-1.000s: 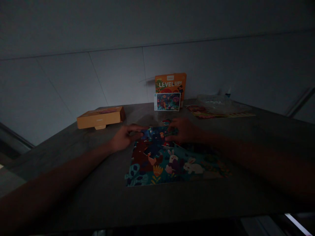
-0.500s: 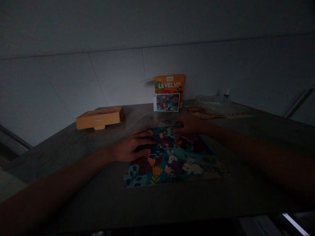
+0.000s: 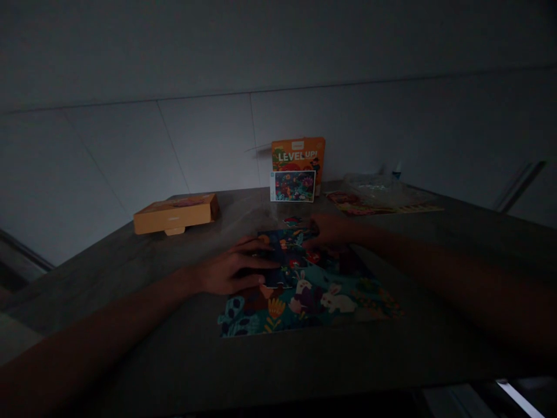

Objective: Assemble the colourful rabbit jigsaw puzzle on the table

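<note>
Press the puzzle (image 3: pixel 322 278) evenly at ctr frame, your L hand (image 3: pixel 230 270) splayed loose, R hand (image 3: pixel 329 230) gentle (can't tell its grip).

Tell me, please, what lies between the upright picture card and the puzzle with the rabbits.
In the head view, what looks like a small loose piece lies on the table between the picture card and the puzzle.

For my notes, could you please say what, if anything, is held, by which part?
Left hand: nothing gripped, spread on the puzzle; right hand: too dark to tell.
</note>
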`<state>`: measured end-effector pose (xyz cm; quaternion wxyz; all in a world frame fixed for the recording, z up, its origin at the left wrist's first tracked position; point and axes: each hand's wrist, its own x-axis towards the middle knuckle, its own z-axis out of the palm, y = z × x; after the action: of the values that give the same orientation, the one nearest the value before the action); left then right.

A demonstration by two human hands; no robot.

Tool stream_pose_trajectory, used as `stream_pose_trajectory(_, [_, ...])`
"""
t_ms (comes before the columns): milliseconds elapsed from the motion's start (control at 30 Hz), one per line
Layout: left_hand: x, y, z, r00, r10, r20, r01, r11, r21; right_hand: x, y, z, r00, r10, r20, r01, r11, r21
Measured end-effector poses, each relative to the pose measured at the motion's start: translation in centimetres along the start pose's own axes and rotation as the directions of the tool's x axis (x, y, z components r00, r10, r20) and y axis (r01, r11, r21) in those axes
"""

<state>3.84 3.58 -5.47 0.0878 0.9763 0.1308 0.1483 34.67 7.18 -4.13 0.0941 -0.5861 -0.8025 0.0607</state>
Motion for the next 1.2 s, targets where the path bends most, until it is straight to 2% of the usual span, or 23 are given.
stream_pose_trajectory(67, [0.0,0.0,0.0,1.0,0.01,0.005,-0.01,1.0,0.004,-0.6,-0.6,-0.9,0.999,0.028,0.027,-0.026,0.998,-0.052])
stream_pose_trajectory(133, [-0.1,0.0,0.0,1.0,0.019,0.008,-0.019,1.0,0.006,-1.3,-1.4,-1.9,0.985,0.038,0.169,-0.023,0.996,-0.088])
stream_pose_trajectory(200, [-0.1,0.0,0.0,1.0,0.018,0.011,-0.018,1.0,0.004,-2.0,-2.1,-2.9,0.942,-0.007,0.336,0.037,0.996,-0.082])
stream_pose_trajectory(267, [0.0,0.0,0.0,1.0,0.019,0.012,-0.019,1.0,0.001,-2.5,-2.7,-3.4,0.899,-0.056,0.434,0.084,0.995,-0.046])
stream_pose_trajectory(500, [0.0,0.0,-0.1,0.999,-0.009,0.031,0.009,1.0,0.011,-2.6,-3.3,-3.8,0.873,-0.018,0.488,-0.011,0.998,0.056])
stream_pose_trajectory(600, [-0.1,-0.2,0.2,0.998,-0.063,-0.019,0.063,0.998,-0.005,-2.3,-3.1,-3.8,0.897,-0.066,0.437,-0.022,0.981,0.193])
stream_pose_trajectory(667, [-0.2,-0.3,0.4,0.981,-0.144,-0.133,0.138,0.989,-0.056,-2.1,-3.2,-3.1,0.942,-0.092,0.323,-0.036,0.929,0.369])
stream_pose_trajectory(700, [-0.2,-0.4,0.5,0.961,-0.193,-0.196,0.178,0.98,-0.092,-2.0,-3.4,-2.5,0.966,-0.092,0.243,-0.039,0.873,0.486])
stream_pose_trajectory(767, [-0.1,-0.2,0.6,0.914,-0.284,-0.291,0.24,0.955,-0.177,-1.9,-4.3,-0.9,0.993,-0.068,0.095,-0.022,0.694,0.72])
stream_pose_trajectory(833, [0.1,0.1,0.6,0.877,-0.351,-0.328,0.268,0.924,-0.271,-2.2,-5.5,0.9,0.998,-0.061,0.025,0.009,0.498,0.867])
stream_pose_trajectory(867, [0.2,0.3,0.6,0.867,-0.381,-0.322,0.281,0.906,-0.316,-2.3,-6.2,1.8,0.996,-0.089,0.009,0.031,0.439,0.898])
stream_pose_trajectory(933, [0.4,0.7,0.6,0.854,-0.43,-0.292,0.308,0.871,-0.383,-2.7,-7.3,3.2,0.988,-0.153,-0.021,0.084,0.416,0.906])
stream_pose_trajectory(1033, [0.6,0.6,0.6,0.833,-0.461,-0.306,0.323,0.854,-0.407,-2.9,-7.7,4.3,0.979,-0.191,-0.076,0.155,0.441,0.884])
stream_pose_trajectory(1200, [0.0,-1.8,0.0,0.725,-0.511,-0.461,0.372,0.855,-0.362,-2.6,-6.9,4.4,0.98,-0.187,-0.065,0.144,0.444,0.885])
